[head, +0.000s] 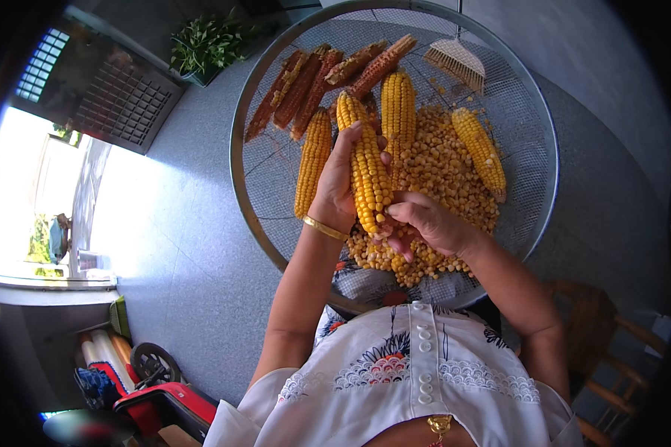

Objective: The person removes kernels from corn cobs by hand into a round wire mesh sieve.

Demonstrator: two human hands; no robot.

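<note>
My left hand is wrapped around a yellow ear of corn, its lower end tilted towards me. At that lower end my right hand has its thumb against the kernels, with other fingers underneath and partly hidden. Both hands are above a round wire-mesh sieve with a metal rim. A heap of loose corn kernels lies on the mesh below and to the right. Whole ears rest around it: one ear at left, another ear beyond my hands, and a third ear at right.
Several stripped reddish cobs lie at the sieve's far left. Past the far rim are a broom and a potted plant. A wooden chair stands at lower right, a red wheeled object at lower left.
</note>
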